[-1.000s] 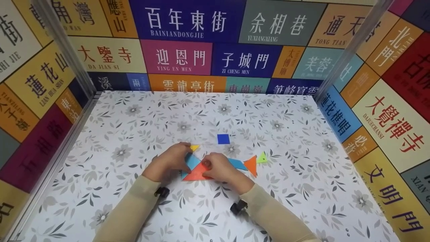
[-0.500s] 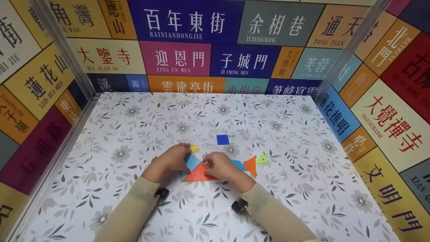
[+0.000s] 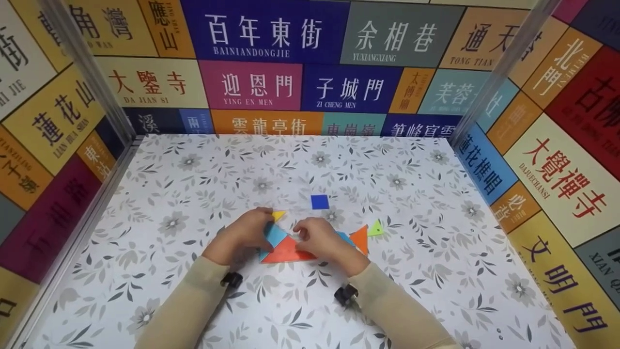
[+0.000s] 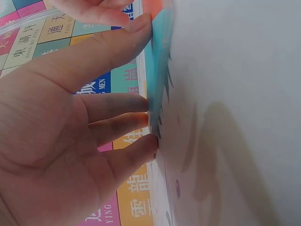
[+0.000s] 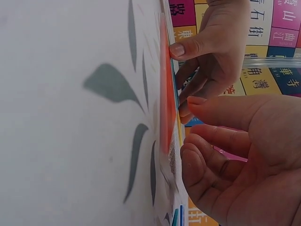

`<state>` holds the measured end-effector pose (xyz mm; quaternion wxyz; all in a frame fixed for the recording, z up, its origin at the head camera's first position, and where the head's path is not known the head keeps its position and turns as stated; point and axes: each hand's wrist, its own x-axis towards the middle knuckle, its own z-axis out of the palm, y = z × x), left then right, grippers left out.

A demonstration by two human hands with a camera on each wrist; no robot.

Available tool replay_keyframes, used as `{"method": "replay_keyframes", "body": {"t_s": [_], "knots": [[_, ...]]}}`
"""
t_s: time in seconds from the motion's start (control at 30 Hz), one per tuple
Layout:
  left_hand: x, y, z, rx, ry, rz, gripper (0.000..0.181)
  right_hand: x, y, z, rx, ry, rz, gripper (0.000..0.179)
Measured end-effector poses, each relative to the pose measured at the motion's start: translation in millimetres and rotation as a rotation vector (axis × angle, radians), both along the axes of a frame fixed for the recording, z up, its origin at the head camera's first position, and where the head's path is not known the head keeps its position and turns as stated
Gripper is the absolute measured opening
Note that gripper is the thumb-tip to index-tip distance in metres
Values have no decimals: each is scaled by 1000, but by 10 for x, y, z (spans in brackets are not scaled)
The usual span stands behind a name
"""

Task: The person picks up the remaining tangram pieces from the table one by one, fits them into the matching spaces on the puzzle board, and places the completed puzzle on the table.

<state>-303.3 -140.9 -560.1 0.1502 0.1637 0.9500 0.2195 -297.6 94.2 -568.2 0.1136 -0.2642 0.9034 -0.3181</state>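
Observation:
My left hand [image 3: 244, 231] lies over a light blue flat piece [image 3: 277, 235], its thumb resting on the near part. In the left wrist view the thumb and fairly straight fingertips touch along this piece's edge [image 4: 160, 52]. A red triangle [image 3: 288, 252] adjoins it on the right. My right hand [image 3: 322, 236] is at the red triangle's right side, fingers loosely bent with nothing between them; in the right wrist view they sit beside the red edge [image 5: 168, 94]. Above the left fingers shows a yellow triangle [image 3: 278, 215], partly hidden.
Right of my right hand are a partly hidden blue piece [image 3: 346, 238], an orange triangle [image 3: 361, 239] and a small green triangle [image 3: 376, 228] with a dark dot. A dark blue square [image 3: 319, 202] lies farther back. Sign-patterned walls [image 3: 252, 85] enclose the flower-patterned tabletop [image 3: 218, 160].
My right fingers have come away from the red triangle and shifted slightly right, uncovering more of it. My left hand keeps its place on the light blue piece.

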Motion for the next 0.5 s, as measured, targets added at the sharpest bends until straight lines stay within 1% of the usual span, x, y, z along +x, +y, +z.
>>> {"method": "replay_keyframes", "body": {"t_s": [0.13,0.27,0.33,0.5], "knots": [[-7,-12,-7,9,9,-8,72,-30,25,21,-8,4,1,31],[-9,-25,-26,9,48,-37,67,-52,52,38,-9,-3,1,30],[-12,-27,-33,6,56,-42,67,-62,64,45,-10,-19,-4,30],[-13,-16,-40,-4,20,-17,72,-91,100,57,-24,-49,-26,30]]}}
